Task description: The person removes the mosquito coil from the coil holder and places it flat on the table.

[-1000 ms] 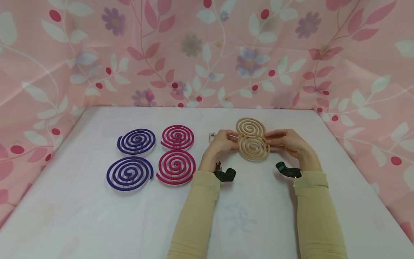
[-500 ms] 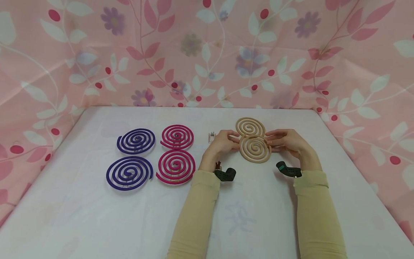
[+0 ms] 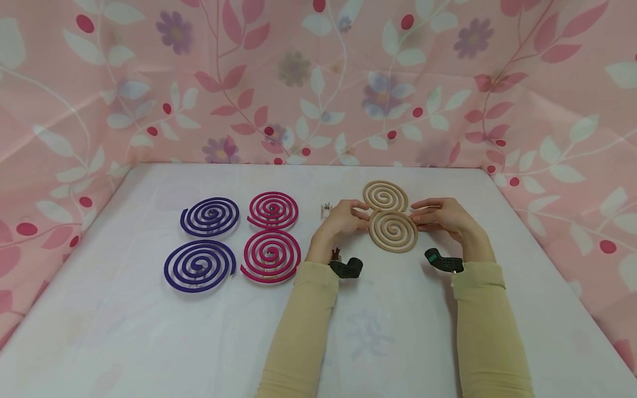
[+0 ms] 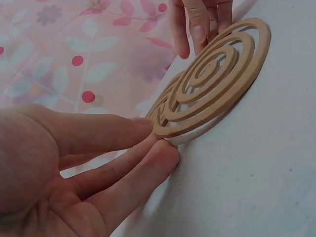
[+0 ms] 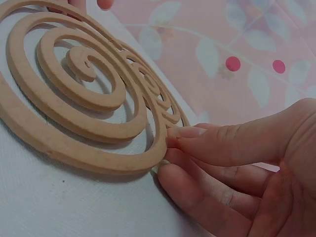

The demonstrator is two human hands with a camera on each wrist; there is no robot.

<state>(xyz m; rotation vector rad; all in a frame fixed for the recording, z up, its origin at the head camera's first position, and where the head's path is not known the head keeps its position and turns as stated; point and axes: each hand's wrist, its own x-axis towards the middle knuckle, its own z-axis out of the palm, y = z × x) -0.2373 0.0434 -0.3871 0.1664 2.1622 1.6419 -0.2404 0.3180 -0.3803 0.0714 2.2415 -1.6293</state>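
In the head view, two tan mosquito coils lie one behind the other, right of the table's middle. The near tan coil point(image 3: 394, 229) sits at the front edge of the far tan coil point(image 3: 383, 196). My left hand point(image 3: 344, 216) pinches the near coil's left edge; in the left wrist view the thumb point(image 4: 113, 129) is on top and fingers are beneath. On the opposite edge my right hand point(image 3: 443, 216) pinches the same coil, with its thumb point(image 5: 217, 140) against the rim in the right wrist view. The coil's underside is hidden.
Left of the hands are two magenta coils point(image 3: 271, 252) and two dark purple coils point(image 3: 200, 265), set on small supports. A small metal stand point(image 3: 325, 210) stands just beyond my left hand. Pink floral cloth point(image 3: 293, 99) hangs behind the white table point(image 3: 149, 331).
The near tan coil has shifted toward me and slightly right, so it overlaps the far one less. Both hands stay at its sides, almost in place.
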